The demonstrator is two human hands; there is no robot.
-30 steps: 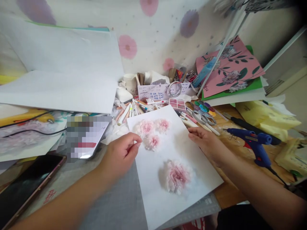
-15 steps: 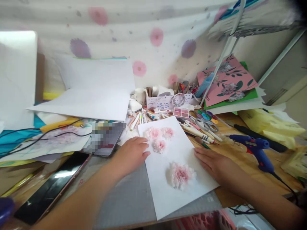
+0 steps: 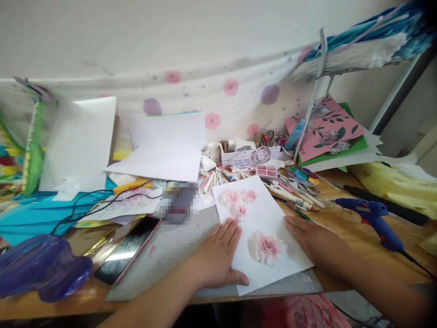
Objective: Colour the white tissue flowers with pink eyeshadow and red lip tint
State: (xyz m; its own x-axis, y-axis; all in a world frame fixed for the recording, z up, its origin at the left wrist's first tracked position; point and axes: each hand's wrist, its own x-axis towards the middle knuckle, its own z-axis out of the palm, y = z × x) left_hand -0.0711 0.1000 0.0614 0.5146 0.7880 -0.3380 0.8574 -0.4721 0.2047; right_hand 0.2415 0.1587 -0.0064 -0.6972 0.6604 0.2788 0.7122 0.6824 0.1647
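Left hand [image 3: 218,255] spread flat on white sheet [image 3: 273,269]; right hand [image 3: 309,239] apparently flat on its edge.

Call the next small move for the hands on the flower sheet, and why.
Probably slide the white paper sheet with pink tissue flowers back onto the grey cutting mat: its near corner overhangs the mat's front edge. The left hand and right hand both lie flat on the sheet's sides, open, clear of the flowers.

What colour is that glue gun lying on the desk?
Blue, with a dark cord; the head view shows the glue gun clearly on the right.
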